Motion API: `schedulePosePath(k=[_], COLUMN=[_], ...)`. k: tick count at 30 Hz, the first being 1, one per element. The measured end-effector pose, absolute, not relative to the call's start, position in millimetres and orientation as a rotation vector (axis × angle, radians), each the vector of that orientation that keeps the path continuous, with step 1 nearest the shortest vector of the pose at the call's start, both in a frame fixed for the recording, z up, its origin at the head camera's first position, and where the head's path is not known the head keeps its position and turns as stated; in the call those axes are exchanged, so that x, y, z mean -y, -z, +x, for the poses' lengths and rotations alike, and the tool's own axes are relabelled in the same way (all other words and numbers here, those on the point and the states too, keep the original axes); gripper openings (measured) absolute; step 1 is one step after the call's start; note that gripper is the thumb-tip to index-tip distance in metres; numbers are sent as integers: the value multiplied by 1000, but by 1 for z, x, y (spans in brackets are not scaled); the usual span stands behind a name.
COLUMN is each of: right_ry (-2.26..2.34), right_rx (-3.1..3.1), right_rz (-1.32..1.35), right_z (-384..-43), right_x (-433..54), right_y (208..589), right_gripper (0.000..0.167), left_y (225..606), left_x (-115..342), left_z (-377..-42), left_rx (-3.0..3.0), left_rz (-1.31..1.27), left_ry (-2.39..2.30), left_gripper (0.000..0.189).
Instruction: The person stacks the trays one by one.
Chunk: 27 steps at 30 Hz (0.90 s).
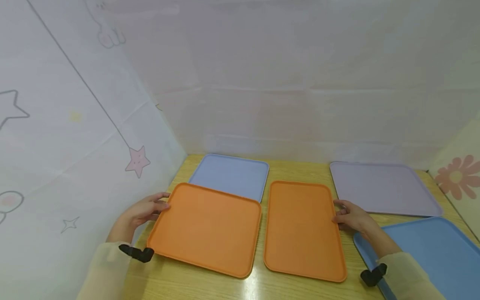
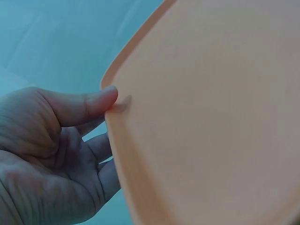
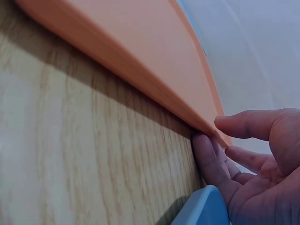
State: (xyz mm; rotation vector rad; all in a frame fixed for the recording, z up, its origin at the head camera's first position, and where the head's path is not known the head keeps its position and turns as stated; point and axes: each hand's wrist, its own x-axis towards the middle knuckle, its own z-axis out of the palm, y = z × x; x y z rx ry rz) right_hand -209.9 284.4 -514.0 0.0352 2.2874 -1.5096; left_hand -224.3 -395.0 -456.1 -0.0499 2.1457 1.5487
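Two orange trays lie side by side in the head view. My left hand [image 1: 144, 210] pinches the left edge of the left orange tray [image 1: 206, 229], thumb on top of the rim and fingers beneath, as the left wrist view also shows. That tray looks tilted, its left side raised, and overlaps a pale blue tray [image 1: 232, 173] behind it. At the right edge of the other orange tray [image 1: 303, 231], my right hand [image 1: 352, 216] has its thumb at the rim and its fingertips [image 3: 206, 147] tucked under the edge.
A lilac tray [image 1: 386, 187] lies at the back right of the wooden table [image 1: 300, 166]. In front of it, a blue tray [image 1: 431, 246] sits partly under the right forearm. A white patterned sheet [image 1: 262, 83] rises behind and along the sides.
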Motion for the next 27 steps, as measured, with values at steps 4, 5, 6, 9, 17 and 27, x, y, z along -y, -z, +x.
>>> schedulePosePath(k=[4,5,6,9,17,27], right_ry=[1529,1536,1542,1555,1673,1850], right_rx=[-2248,-2242,-2237,-2259,-2278,-2098], right_rz=[42,45,48,57,41,-54], right_z=[-209,-208,-208,-205,-196,-188], right_x=[-285,-286,-286,-286,-291,-286], right_y=[512,511,510,506,497,493], right_gripper=[82,82,81,79,65,68], left_y=[448,446,444,439,430,435], left_x=[383,379,375,363,320,267], left_z=[-223,-223,-223,-222,-222,-232], left_rx=[-2162,-2167,-2170,-2156,-2082,-2009], left_rz=[-39,-36,-35,-23,6,77], left_ry=[-1614,-1629,-1644,-1703,-1850,-1972], left_gripper=[68,69,69,68,66,61])
